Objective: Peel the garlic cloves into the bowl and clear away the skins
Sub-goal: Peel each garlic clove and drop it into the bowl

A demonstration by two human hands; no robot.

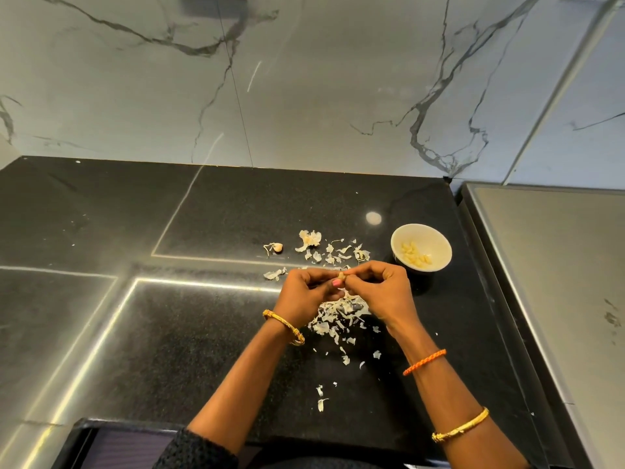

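Note:
Over the black counter, my left hand (306,290) and my right hand (380,288) meet fingertip to fingertip and together pinch a small garlic clove (341,275). A white bowl (439,243) with several peeled cloves (415,254) stands to the right of my hands. One unpeeled clove (277,247) lies alone on the counter, up and left of my hands. A split piece of garlic (309,239) sits just beyond it. Papery skins (338,319) are heaped under my hands and scattered behind them (340,253).
The black stone counter (169,333) ends at a marble wall (304,96) behind. A grey metal surface (554,282) borders the counter on the right, close to the bowl. Stray skin flakes (320,399) lie near the front edge.

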